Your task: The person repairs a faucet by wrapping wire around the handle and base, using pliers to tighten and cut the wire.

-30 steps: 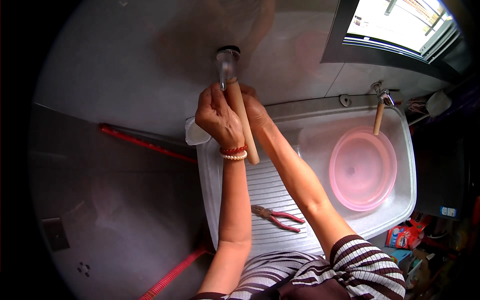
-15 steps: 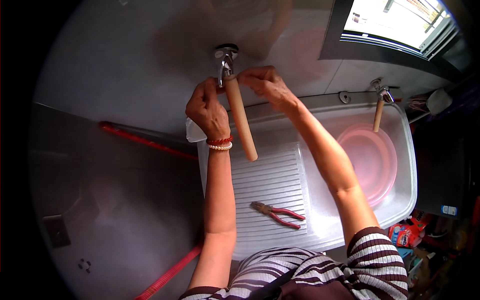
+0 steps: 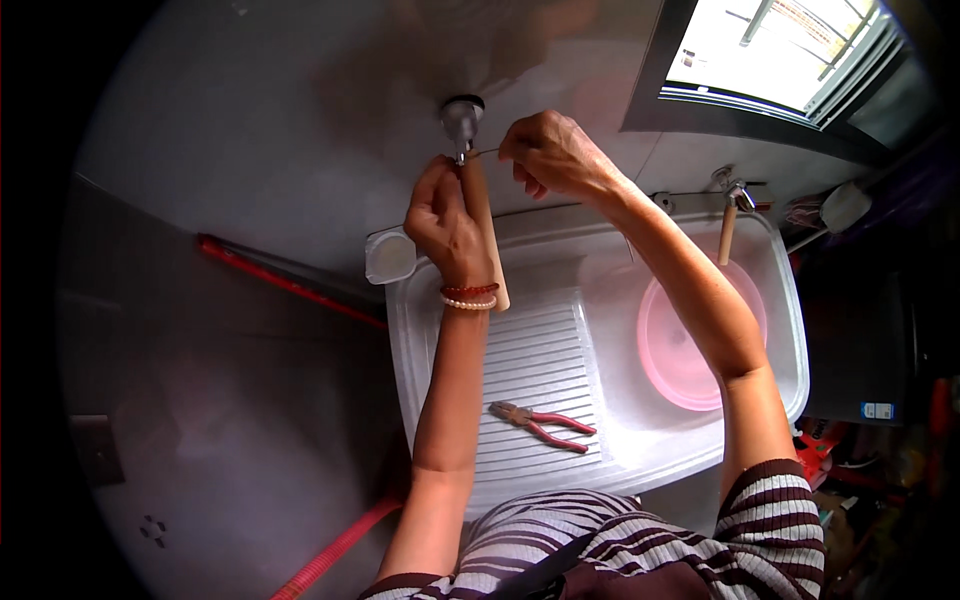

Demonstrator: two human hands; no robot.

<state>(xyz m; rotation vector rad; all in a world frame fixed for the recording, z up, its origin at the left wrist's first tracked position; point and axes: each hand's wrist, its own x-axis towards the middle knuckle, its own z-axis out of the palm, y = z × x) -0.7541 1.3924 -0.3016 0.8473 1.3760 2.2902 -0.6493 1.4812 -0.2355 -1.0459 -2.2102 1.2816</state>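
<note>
Both hands up at the wall tap (image 3: 461, 120), metal fitting sticking out of the grey wall above the sink unit (image 3: 600, 250). Left hand (image 3: 447, 222) is fisted tight round a pale hose (image 3: 490, 250) that hangs from the tap's mouth down past the wrist w/ its bead bracelets. Right hand (image 3: 552, 155) pinches a thin wire (image 3: 484, 153) between thumb & forefinger, other fingers curled loose; wire runs across to the joint just under the tap.

Doing it well, as I judge it: keep the left grip steady so the hose doesn't slip off the spout, keep the wire taut & snug at the joint, no slack. Thin stuff, easy to lose, so a firm pinch matters.

Containers: the white sink unit has a ribbed drainboard (image 3: 540, 360) w/ red-handled pliers (image 3: 545, 424) lying on it, well below both hands. Basin side holds a pink bowl (image 3: 690, 340); can't tell if there's anything in it. Small white cup (image 3: 390, 256) sits at the unit's back left corner, contents not visible. Second tap (image 3: 733, 195) w/ its own hose hangs over the basin.
</note>
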